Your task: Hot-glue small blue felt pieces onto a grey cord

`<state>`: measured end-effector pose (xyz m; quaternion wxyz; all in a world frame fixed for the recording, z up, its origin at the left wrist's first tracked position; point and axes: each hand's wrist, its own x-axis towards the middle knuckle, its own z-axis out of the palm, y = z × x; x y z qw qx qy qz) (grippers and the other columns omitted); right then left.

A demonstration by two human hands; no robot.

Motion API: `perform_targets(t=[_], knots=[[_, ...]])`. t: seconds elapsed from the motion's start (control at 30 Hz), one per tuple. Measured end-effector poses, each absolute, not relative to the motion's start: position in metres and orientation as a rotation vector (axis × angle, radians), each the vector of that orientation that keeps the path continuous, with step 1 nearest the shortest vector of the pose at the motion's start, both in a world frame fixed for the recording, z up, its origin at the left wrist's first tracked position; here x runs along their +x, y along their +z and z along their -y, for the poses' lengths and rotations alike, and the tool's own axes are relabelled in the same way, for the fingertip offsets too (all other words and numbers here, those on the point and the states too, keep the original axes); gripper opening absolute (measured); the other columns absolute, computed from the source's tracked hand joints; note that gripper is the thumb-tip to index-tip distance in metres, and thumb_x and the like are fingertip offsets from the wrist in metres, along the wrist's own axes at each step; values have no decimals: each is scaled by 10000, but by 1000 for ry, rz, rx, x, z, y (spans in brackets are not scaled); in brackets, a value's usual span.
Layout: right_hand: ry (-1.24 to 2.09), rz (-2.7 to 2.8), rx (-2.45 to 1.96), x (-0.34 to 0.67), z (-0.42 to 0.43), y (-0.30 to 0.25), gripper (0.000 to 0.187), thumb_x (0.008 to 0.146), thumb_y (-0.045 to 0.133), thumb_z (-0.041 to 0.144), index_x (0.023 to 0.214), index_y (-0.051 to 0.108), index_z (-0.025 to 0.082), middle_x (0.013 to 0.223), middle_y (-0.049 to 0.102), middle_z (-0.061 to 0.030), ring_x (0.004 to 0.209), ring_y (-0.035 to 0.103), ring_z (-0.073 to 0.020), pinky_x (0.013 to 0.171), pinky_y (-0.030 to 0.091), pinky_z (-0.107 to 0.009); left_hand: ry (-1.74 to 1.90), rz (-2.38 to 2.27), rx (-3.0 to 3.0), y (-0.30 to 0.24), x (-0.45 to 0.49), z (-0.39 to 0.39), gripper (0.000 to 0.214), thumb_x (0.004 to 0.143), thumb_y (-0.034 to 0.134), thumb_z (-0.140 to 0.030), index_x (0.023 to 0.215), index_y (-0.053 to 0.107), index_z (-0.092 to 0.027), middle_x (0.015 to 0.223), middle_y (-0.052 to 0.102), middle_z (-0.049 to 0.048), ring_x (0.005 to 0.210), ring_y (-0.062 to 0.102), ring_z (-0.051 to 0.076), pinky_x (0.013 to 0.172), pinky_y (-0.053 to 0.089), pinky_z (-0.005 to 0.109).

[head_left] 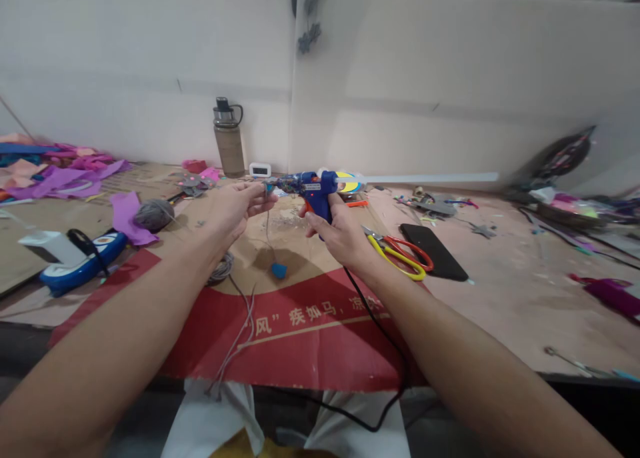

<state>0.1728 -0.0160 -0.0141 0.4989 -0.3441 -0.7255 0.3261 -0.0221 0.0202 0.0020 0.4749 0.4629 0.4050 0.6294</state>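
Note:
My right hand [336, 228] is wrapped round the grip of a blue hot glue gun [316, 190] with an orange trigger. A long pale glue stick [415, 178] sticks out of its back end, and its nozzle points left. My left hand [245, 208] pinches a small blue piece [269, 188] right at the nozzle; whether they touch, I cannot tell. A thin grey string hangs from the pinched fingers down to a blue scrap [279, 270] near the red cardboard.
Red-and-tan cardboard [320, 351] covers the table's front. Yellow-and-red-handled scissors [400, 255] and a black phone [433, 251] lie right. Left are grey yarn [154, 214], a blue power strip [83, 265] and purple felt [127, 215]. A bottle [229, 141] stands behind. The gun's black cord [380, 325] droops over the edge.

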Motion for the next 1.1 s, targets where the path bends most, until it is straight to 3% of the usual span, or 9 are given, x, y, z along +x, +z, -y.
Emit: perform_targets(t=[0.27,0.43,0.63,1.1], knots=[[709,1793,-907,171,18,-14,350,857,515,270,1204,475,261,922,614,-37,622,547,-136,621,525,-310,1506,-1012,1180,4,-19,-15,58,772,623,-155,722,614,-125,719,706,67,683,694,142,744,579,288],[630,1817,-953,171,17,-15,305,861,515,273,1164,509,238,935,628,-53,727,576,-173,678,522,-333,1501,-1034,1194,5,-17,-12,84,784,615,-157,706,594,-133,690,691,56,675,692,145,756,578,308],[623,1827,-966,173,15,-15,391,866,523,297,1253,491,247,1090,607,-92,894,582,-222,728,520,-359,1530,-1037,1184,6,-18,-13,72,758,631,-159,701,602,-128,718,695,72,692,691,146,751,575,288],[652,1822,-951,170,18,-13,447,856,518,283,1295,466,219,1140,595,-110,916,575,-230,759,511,-391,1506,-1055,1170,9,-15,-9,86,766,612,-147,684,589,-134,696,689,62,655,680,138,725,579,286]])
